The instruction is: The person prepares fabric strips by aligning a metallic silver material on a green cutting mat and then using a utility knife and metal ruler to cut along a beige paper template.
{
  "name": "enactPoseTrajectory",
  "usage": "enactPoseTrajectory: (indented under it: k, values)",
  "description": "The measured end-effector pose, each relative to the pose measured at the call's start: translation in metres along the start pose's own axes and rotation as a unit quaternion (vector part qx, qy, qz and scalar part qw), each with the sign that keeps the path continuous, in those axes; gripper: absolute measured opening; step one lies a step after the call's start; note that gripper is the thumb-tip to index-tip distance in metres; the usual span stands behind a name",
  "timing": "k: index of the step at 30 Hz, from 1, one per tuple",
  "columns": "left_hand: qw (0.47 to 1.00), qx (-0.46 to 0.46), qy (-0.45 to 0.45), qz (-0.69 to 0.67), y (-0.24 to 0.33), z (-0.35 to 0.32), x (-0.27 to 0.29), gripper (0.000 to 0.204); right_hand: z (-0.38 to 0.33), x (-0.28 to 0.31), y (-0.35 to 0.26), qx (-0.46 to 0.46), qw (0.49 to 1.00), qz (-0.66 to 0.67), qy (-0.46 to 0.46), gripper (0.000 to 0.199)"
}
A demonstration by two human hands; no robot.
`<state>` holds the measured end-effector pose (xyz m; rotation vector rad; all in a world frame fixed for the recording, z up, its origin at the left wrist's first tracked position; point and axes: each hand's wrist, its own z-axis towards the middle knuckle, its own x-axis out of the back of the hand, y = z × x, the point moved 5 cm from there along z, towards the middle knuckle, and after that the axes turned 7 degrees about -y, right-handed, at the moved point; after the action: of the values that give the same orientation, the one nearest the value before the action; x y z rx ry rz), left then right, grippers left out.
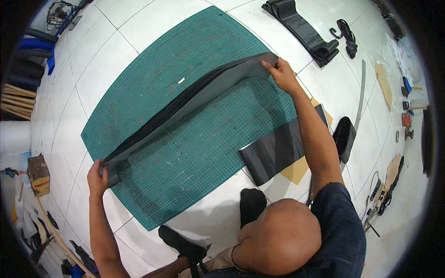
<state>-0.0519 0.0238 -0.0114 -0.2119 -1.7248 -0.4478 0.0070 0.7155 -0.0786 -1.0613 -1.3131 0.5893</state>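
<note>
Strip [222,85] — hands [96,178] [281,75] wide apart

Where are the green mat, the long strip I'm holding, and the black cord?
Green mat [194,153], head view: bare gridded surface.
Long strip [199,99], head view: grey face, near middle.
Black cord [351,42], head view: its bundled middle.
</note>
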Motion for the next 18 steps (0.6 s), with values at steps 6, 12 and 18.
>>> enactPoseTrajectory:
  k: [6, 12, 18]
  values:
    - [1.0, -0.007, 0.02, -0.007, -0.008, -0.004, 0.01, 0.023, 0.0, -0.002, -0.012, 0.088, 0.996, 0.023, 0.015, 0.032]
    - [0.999, -0.015, 0.036, -0.037, 0.024, 0.002, 0.01, 0.022, 0.003, 0.0, 0.0, 0.032, 0.999, 0.015, 0.002, 0.033]
    - [1.0, 0.004, -0.012, 0.009, -0.003, -0.002, 0.001, 0.022, 0.01, -0.004, 0.007, 0.042, 0.998, 0.031, -0.02, 0.037]
